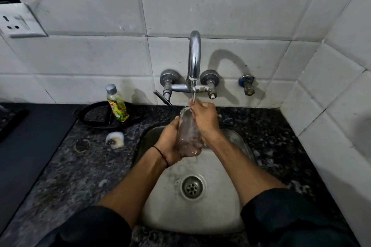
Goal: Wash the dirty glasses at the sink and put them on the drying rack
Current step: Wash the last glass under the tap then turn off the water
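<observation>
A clear drinking glass (188, 132) is held tilted over the steel sink (212, 212), its mouth pointing up toward the tap. My left hand (168, 142) grips the glass around its lower part and base. My right hand (204, 118) is wrapped over the upper part and rim. Water runs from the chrome tap (194, 56) onto my right hand's fingers and the glass mouth. No drying rack is in view.
A yellow dish soap bottle (117, 104) stands on a black dish (96, 116) at the back left. A soapy sponge (114, 139) lies on the speckled granite counter (76, 166). A dark stove surface (30, 142) is at left. Tiled walls close the back and right.
</observation>
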Motion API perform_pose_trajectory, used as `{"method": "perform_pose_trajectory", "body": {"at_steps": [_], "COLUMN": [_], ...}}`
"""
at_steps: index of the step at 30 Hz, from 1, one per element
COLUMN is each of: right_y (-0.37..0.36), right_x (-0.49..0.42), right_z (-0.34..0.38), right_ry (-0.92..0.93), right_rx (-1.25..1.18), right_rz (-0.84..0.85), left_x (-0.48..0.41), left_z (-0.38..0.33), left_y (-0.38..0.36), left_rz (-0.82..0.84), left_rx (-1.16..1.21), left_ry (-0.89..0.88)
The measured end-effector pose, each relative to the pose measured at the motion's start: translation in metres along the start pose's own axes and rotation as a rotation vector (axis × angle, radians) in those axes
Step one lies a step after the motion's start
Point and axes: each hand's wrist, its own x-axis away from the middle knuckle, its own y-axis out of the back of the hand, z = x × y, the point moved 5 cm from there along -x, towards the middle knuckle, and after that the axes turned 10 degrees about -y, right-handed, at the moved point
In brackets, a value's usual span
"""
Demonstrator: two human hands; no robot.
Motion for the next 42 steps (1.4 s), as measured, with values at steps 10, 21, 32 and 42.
{"method": "perform_pose_trajectory", "body": {"at_steps": [10, 21, 32, 42], "right_y": [-0.003, -0.008, -0.006, 0.002], "right_x": [0.001, 0.010, 0.016, 0.019], "right_z": [0.002, 0.018, 0.006, 0.009], "right_ry": [0.053, 0.056, -0.008, -0.057], "right_rx": [0.321, 0.724, 0.507, 0.526], "right_rz": [0.014, 0.431, 0.565, 0.712], "left_x": [-0.004, -0.008, -0.011, -0.007], "left_z": [-0.002, -0.009, -0.020, -0.031], "left_y": [0.013, 0.024, 0.033, 0.024], "left_rz": [0.030, -0.085, -0.382, -0.090], "left_rx": [-0.255, -0.881, -1.146, -1.159], "left_ry": [-0.161, -0.619, -0.734, -0.560]}}
